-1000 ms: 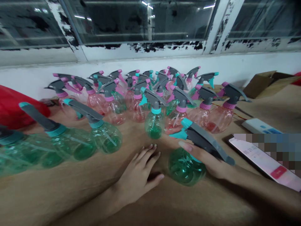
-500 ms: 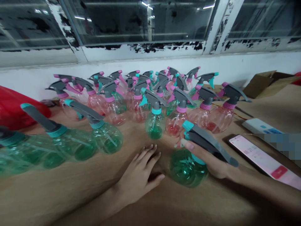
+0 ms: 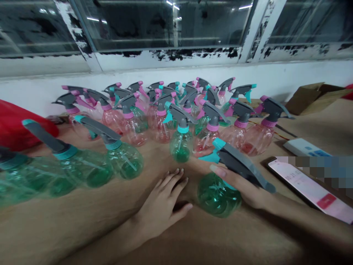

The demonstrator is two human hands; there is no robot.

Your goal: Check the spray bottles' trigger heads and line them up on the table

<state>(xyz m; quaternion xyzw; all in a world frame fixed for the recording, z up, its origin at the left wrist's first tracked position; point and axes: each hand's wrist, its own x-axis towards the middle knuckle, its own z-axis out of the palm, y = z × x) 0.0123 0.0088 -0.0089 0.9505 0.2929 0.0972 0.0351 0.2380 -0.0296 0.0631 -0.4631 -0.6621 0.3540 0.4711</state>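
My right hand [image 3: 242, 184] is wrapped around the neck of a green spray bottle [image 3: 219, 197] with a teal collar and a grey and teal spray head. My thumb lies on the near side of the neck, and a finger stretches out past the teal trigger [image 3: 211, 156]. Whether the bottle's base touches the table cannot be made out. Flat on the table, my left hand [image 3: 162, 206] rests with its fingers apart and nothing in it. Just beyond its fingertips stands another green spray bottle [image 3: 181, 145].
Several pink and green spray bottles [image 3: 162, 129] crowd along the wall. More green bottles [image 3: 125, 162] line the left. A phone [image 3: 306, 187] showing a timer lies at right, near a white device [image 3: 306, 147]. Behind are an opened cardboard box [image 3: 309, 97] and, far left, something red [image 3: 24, 125].
The trigger of the bottle in my right hand now sticks out farther, and a finger there has straightened. That bottle shifted slightly left. My left hand has stayed in place.
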